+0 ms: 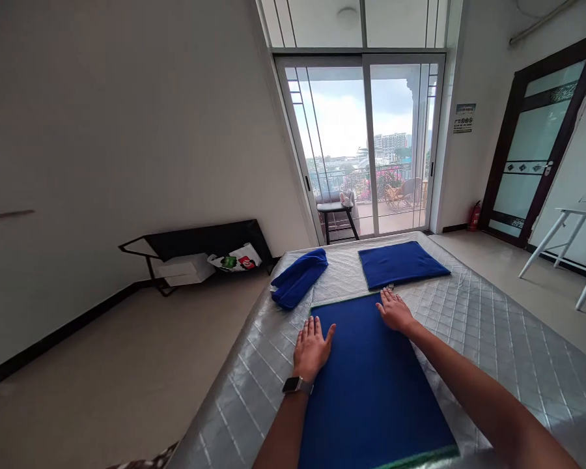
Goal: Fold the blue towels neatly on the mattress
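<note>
A blue cloth [366,384] with green edging lies spread flat on the quilted mattress [478,319]. On its left edge rests my left hand [312,345], palm down with the thumb spread away, a watch on the wrist. My right hand [395,311] lies flat at the cloth's far right corner, fingers stretched out. Just beyond it is a second blue cloth [403,264], folded into a flat rectangle. A third blue cloth [300,277], bunched into a narrow fold, sits at the far left of the mattress. Neither hand grips anything.
Left of the mattress, a black rack [205,238] stands against the wall, with a white box [183,270] and a printed bag [237,258] on it. A dark stool [336,210] is by the sliding glass door [368,150]. At right are a white table [581,212] and a fire extinguisher [474,216].
</note>
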A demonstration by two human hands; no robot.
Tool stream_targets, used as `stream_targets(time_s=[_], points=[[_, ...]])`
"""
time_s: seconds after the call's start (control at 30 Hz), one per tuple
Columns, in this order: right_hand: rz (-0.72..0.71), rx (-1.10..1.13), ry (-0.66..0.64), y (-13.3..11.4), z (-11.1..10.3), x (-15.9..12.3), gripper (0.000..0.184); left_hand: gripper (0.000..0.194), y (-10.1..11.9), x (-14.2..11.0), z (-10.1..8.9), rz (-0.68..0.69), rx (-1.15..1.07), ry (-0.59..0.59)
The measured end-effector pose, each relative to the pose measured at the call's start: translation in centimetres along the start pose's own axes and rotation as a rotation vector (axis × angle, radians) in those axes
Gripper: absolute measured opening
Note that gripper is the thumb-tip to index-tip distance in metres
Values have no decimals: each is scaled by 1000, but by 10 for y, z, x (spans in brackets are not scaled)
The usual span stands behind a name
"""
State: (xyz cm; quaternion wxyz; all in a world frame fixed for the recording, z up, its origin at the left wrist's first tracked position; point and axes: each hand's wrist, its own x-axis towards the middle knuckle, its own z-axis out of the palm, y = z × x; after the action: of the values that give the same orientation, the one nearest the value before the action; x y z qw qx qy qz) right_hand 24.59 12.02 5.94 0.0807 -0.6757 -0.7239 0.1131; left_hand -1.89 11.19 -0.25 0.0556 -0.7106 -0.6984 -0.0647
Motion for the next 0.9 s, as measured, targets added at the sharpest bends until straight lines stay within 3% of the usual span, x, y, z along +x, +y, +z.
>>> stream_targets(time_s=[0.17,0.47,0.6,0.7,0.83,0.9], points=[[6,1,-8,-1,8,17,68,82,1,-1,-2,9,3,-41],[3,52,18,5,23,21,70,83,-11,-2,5,32,51,-41],[-2,93,33,3,24,22,70,81,-11,-3,-1,34,54,-3],[-3,111,43,2,25,23,69,76,13,-2,-8,150,13,45],[-13,125,67,3,28,24,68,65,77,12,-12,420,-49,39],[-37,113,75,6,31,24,66,60,110,23,-10,481,-70,24]])
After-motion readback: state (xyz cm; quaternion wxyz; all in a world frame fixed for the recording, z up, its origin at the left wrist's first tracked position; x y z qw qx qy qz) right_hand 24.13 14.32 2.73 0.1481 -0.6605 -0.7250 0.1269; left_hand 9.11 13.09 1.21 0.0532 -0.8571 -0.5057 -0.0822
